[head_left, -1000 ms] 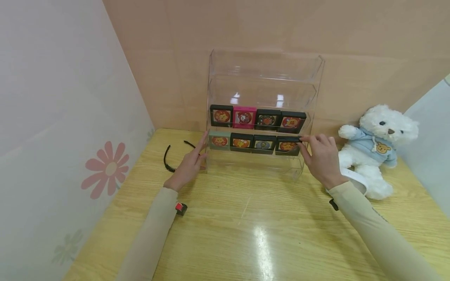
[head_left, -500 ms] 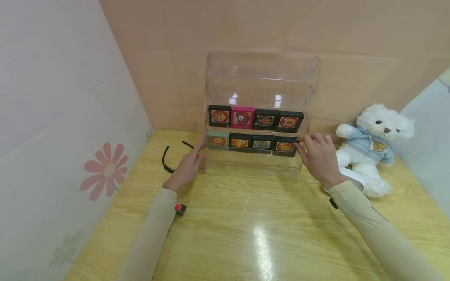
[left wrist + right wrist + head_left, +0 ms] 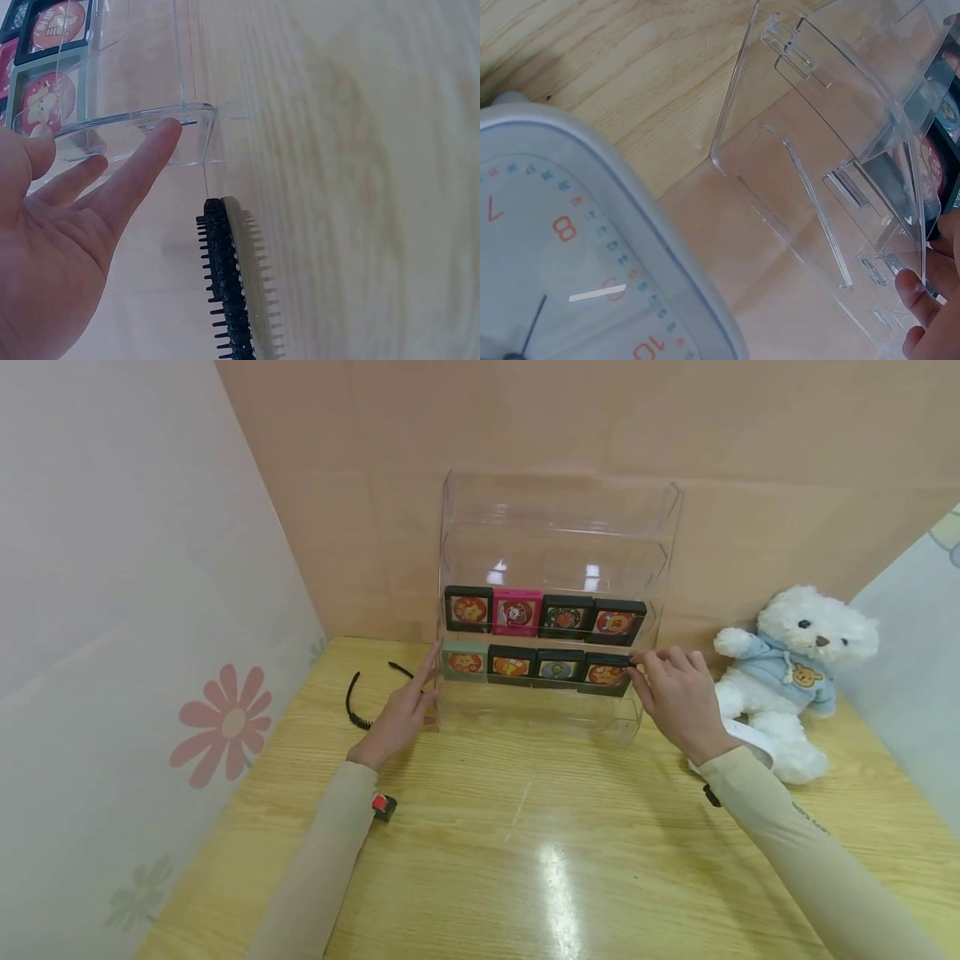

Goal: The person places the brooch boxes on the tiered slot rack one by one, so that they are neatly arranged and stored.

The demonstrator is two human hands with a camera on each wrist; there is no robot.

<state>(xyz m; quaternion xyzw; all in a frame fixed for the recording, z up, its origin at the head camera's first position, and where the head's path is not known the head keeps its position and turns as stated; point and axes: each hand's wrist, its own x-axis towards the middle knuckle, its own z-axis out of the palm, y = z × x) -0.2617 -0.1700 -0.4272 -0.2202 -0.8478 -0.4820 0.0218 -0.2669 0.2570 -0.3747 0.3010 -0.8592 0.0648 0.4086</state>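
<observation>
A clear acrylic tiered rack (image 3: 558, 552) stands near the wall, with square badge cases in two of its tiers. My right hand (image 3: 678, 702) pinches the upper right corner of the black badge case (image 3: 606, 675) at the right end of the lower row. In the right wrist view, my fingers (image 3: 915, 296) reach around the rack's side panel. My left hand (image 3: 397, 718) lies against the rack's left side, fingers extended, as the left wrist view shows. Beside the black cases in the lower row sits a pale green case (image 3: 465, 662); a pink case (image 3: 517, 612) is in the row above.
A black comb-toothed headband (image 3: 356, 714) lies left of the rack. On the right sits a white teddy bear (image 3: 795, 672) in a blue hoodie, with a white clock (image 3: 562, 247) in front of it. A small black-and-red object (image 3: 384, 807) is by the left sleeve.
The black badge case at the right end of the lower row has shifted very slightly left with my right hand. My left hand stays against the rack. The head view drifts a little.
</observation>
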